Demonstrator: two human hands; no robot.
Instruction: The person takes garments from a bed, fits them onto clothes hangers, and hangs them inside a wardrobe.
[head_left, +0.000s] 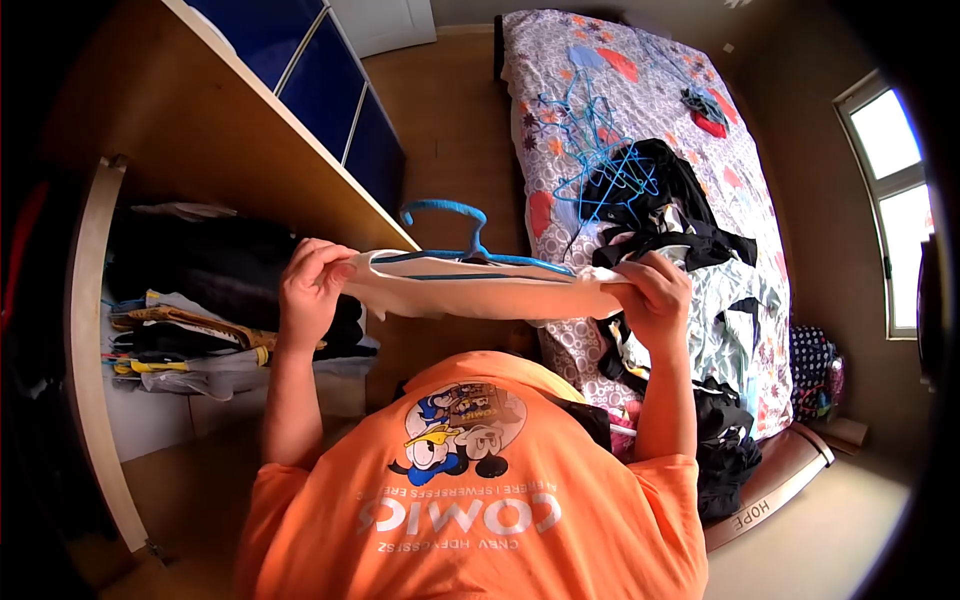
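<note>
A cream-coloured garment (480,297) is stretched between my two hands in front of my chest. Inside its neck opening sits a blue hanger (470,225), its hook sticking up and curving left. My left hand (318,285) pinches the garment's left shoulder edge between thumb and fingers. On the other side my right hand (655,290) grips the right shoulder edge, fingers closed on the cloth. The lower part of the garment is foreshortened and cannot be made out.
An open wardrobe (85,350) with hanging clothes (190,340) stands at left. At right, a bed with a patterned sheet (560,60) bears a tangle of blue hangers (600,150), black clothes (655,185) and a light patterned garment (725,300). A window (890,130) is at far right.
</note>
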